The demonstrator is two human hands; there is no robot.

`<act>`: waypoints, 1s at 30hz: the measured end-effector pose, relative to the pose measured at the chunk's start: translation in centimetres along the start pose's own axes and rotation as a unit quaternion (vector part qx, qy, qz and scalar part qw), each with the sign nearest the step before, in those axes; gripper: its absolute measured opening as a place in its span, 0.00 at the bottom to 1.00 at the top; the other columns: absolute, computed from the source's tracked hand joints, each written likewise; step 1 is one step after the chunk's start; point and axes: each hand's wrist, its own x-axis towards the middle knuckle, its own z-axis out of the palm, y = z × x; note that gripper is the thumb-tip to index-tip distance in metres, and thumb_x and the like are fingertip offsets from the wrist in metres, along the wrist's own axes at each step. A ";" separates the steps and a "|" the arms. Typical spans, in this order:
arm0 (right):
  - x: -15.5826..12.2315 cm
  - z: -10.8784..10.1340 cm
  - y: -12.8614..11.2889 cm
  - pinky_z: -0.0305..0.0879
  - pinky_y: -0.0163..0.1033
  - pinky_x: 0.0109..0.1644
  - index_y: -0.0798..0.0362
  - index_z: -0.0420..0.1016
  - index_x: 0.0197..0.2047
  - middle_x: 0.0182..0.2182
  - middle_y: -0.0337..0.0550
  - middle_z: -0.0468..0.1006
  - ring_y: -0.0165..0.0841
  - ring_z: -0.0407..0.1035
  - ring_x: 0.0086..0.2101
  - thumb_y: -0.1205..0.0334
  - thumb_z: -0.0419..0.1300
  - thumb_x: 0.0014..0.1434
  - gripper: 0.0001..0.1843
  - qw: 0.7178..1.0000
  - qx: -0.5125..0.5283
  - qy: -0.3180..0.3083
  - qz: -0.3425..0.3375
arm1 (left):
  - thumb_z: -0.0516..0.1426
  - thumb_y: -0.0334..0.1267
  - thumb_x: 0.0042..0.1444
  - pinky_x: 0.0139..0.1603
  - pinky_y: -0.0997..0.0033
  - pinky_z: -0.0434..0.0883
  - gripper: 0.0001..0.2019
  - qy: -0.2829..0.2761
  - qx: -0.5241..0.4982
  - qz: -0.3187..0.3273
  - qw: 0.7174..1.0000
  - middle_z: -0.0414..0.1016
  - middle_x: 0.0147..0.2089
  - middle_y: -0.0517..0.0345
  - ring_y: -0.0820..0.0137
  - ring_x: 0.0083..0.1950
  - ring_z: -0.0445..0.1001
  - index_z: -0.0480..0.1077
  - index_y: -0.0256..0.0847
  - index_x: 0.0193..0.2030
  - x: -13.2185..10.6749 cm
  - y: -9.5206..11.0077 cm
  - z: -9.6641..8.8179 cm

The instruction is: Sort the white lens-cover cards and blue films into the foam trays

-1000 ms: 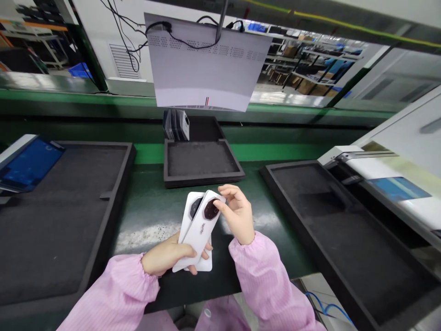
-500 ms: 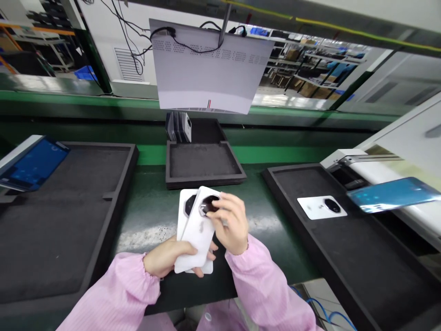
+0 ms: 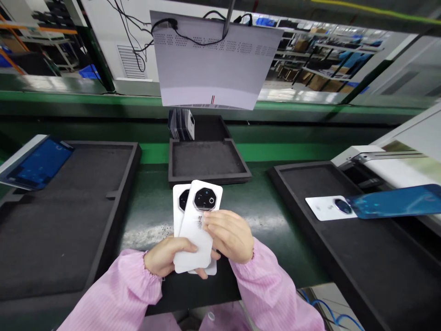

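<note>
My left hand [image 3: 167, 255] grips two white phone back covers [image 3: 196, 234], overlapped and fanned apart, with its thumb across the front one. Each cover has a dark, eight-sided camera area near the top; the rear one [image 3: 177, 216] is partly hidden behind the front one. Over the right side of the front cover lies my right hand [image 3: 232, 234], its extended fingertips touching the face just below the camera area. Its thumb is mostly hidden. Another white back cover [image 3: 324, 209] lies in the dark tray on the right [image 3: 372, 266].
A dark foam tray [image 3: 210, 177] ahead holds a row of upright covers [image 3: 181, 124] at its back left. On the left, a blue-faced panel [image 3: 39, 163] leans over a large dark tray [image 3: 117, 202]. A blue film-like sheet [image 3: 399, 202] juts in from the right. A monitor [image 3: 213, 69] hangs above.
My right hand has slid down from the camera area to just below it, uncovering the lenses. My left hand keeps hold of both covers. The view has shifted slightly.
</note>
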 end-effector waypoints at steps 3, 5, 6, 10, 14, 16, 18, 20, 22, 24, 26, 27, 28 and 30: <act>-0.1 0.0 0.0 0.74 0.41 0.43 0.58 0.69 0.43 0.31 0.51 0.81 0.38 0.75 0.40 0.69 0.58 0.55 0.10 1.000 0.003 0.000 -0.008 | 0.51 0.31 0.47 0.36 0.66 0.71 0.17 0.004 0.000 0.002 1.000 0.79 0.42 0.42 0.60 0.30 0.78 0.76 0.28 0.41 0.0 0.0 0.0; -0.1 0.0 0.0 0.74 0.41 0.43 0.58 0.69 0.43 0.31 0.51 0.81 0.37 0.75 0.41 0.68 0.57 0.57 0.10 1.000 0.003 -0.001 -0.011 | 0.51 0.30 0.47 0.36 0.65 0.71 0.17 0.004 -0.002 0.008 1.000 0.79 0.42 0.41 0.60 0.30 0.78 0.75 0.29 0.42 -0.1 -0.1 0.0; -0.2 0.0 0.0 0.74 0.41 0.43 0.58 0.69 0.43 0.31 0.51 0.81 0.37 0.75 0.41 0.67 0.56 0.58 0.10 1.000 0.003 -0.002 -0.013 | 0.51 0.30 0.47 0.36 0.64 0.71 0.18 0.004 -0.002 0.012 1.000 0.79 0.41 0.41 0.59 0.30 0.78 0.75 0.29 0.43 -0.1 -0.2 0.0; -0.4 0.0 0.0 0.74 0.40 0.43 0.58 0.68 0.45 0.32 0.51 0.80 0.36 0.74 0.43 0.66 0.54 0.59 0.10 1.000 0.002 -0.006 -0.014 | 0.51 0.29 0.47 0.36 0.64 0.72 0.18 0.008 -0.004 0.020 1.000 0.79 0.40 0.42 0.59 0.30 0.78 0.75 0.29 0.43 -0.1 -0.2 0.0; -0.7 0.1 0.0 0.74 0.39 0.42 0.57 0.68 0.46 0.32 0.49 0.80 0.35 0.74 0.44 0.66 0.53 0.60 0.11 1.000 -0.001 -0.004 -0.012 | 0.51 0.29 0.47 0.35 0.65 0.72 0.17 0.009 -0.004 0.023 1.000 0.79 0.40 0.42 0.60 0.30 0.79 0.76 0.28 0.41 0.1 -0.1 0.0; -0.8 0.2 0.0 0.74 0.39 0.43 0.57 0.67 0.48 0.33 0.48 0.80 0.35 0.73 0.44 0.67 0.54 0.59 0.13 1.000 0.000 -0.005 -0.013 | 0.52 0.29 0.47 0.35 0.65 0.73 0.16 0.013 -0.007 0.019 1.000 0.79 0.39 0.41 0.60 0.29 0.79 0.76 0.28 0.40 0.0 0.0 0.1; -0.7 0.2 -0.1 0.72 0.41 0.45 0.54 0.66 0.52 0.35 0.47 0.79 0.35 0.72 0.46 0.70 0.57 0.57 0.18 1.000 -0.010 0.004 0.008 | 0.53 0.29 0.48 0.34 0.65 0.73 0.14 0.020 -0.013 0.016 1.000 0.79 0.38 0.41 0.60 0.28 0.79 0.75 0.28 0.40 0.0 0.1 0.3; -0.6 0.3 0.0 0.68 0.48 0.52 0.51 0.62 0.56 0.45 0.50 0.75 0.40 0.66 0.53 0.67 0.63 0.52 0.28 0.994 -0.029 0.028 0.097 | 0.55 0.30 0.49 0.32 0.64 0.74 0.15 0.024 -0.013 0.016 0.999 0.79 0.41 0.40 0.60 0.29 0.79 0.74 0.29 0.43 0.0 0.1 0.4; -0.6 0.3 0.2 0.61 0.55 0.56 0.49 0.56 0.61 0.56 0.54 0.65 0.46 0.57 0.58 0.60 0.68 0.46 0.41 0.967 -0.010 0.043 0.252 | 0.57 0.30 0.49 0.32 0.63 0.75 0.18 0.025 -0.005 0.020 0.999 0.76 0.47 0.39 0.57 0.37 0.79 0.70 0.33 0.49 0.1 -0.1 0.5; -0.6 0.3 0.7 0.64 0.53 0.54 0.50 0.56 0.60 0.57 0.53 0.64 0.47 0.61 0.55 0.55 0.69 0.44 0.42 0.912 0.084 0.024 0.401 | 0.60 0.31 0.49 0.34 0.62 0.75 0.22 0.021 0.014 0.018 1.000 0.73 0.52 0.38 0.53 0.48 0.75 0.67 0.35 0.53 0.2 -0.4 0.4; -0.7 0.2 1.3 0.68 0.44 0.46 0.49 0.63 0.54 0.47 0.46 0.72 0.38 0.70 0.44 0.56 0.66 0.47 0.31 0.851 0.189 0.023 0.490 | 0.60 0.33 0.50 0.36 0.61 0.76 0.23 0.018 0.035 0.007 0.999 0.71 0.54 0.37 0.51 0.53 0.71 0.66 0.36 0.54 0.4 -0.8 0.3; -0.8 0.0 1.7 0.68 0.39 0.42 0.49 0.66 0.50 0.41 0.41 0.75 0.33 0.71 0.38 0.57 0.65 0.49 0.24 0.828 0.223 0.047 0.512 | 0.61 0.34 0.50 0.36 0.61 0.76 0.22 0.018 0.043 0.000 0.999 0.70 0.54 0.36 0.50 0.54 0.70 0.66 0.36 0.54 0.4 -0.9 0.2; -0.9 -0.2 2.2 0.67 0.36 0.39 0.49 0.68 0.45 0.36 0.37 0.75 0.29 0.70 0.34 0.58 0.65 0.49 0.20 0.809 0.242 0.090 0.528 | 0.61 0.35 0.50 0.35 0.62 0.76 0.22 0.019 0.049 -0.007 0.999 0.70 0.54 0.36 0.50 0.53 0.71 0.66 0.35 0.53 0.4 -1.0 0.2; -1.0 -1.1 3.4 0.64 0.31 0.35 0.51 0.69 0.39 0.29 0.33 0.72 0.25 0.67 0.28 0.58 0.64 0.49 0.14 0.774 0.241 0.238 0.535 | 0.61 0.35 0.50 0.34 0.62 0.76 0.21 0.012 0.051 -0.014 0.999 0.70 0.54 0.35 0.49 0.53 0.71 0.68 0.34 0.52 0.2 -0.7 0.1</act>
